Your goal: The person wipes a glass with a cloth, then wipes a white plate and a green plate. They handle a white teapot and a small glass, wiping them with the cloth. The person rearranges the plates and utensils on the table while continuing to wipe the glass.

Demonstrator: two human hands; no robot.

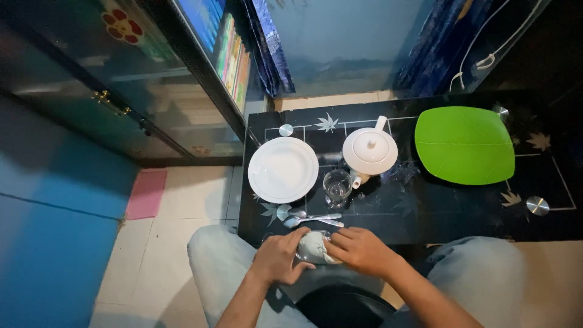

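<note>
Both of my hands meet over my lap at the near edge of a black glass table. My left hand grips a clear drinking glass lying on its side. My right hand presses a pale cloth into the mouth of that glass. Just beyond my hands, two metal spoons lie on the table. Further back stand an upright clear glass, a round white plate and a white lidded teapot.
A green leaf-shaped mat lies at the table's back right. A dark glass-door cabinet with books stands to the left, a blue curtain hangs behind the table. A pink mat lies on the tiled floor.
</note>
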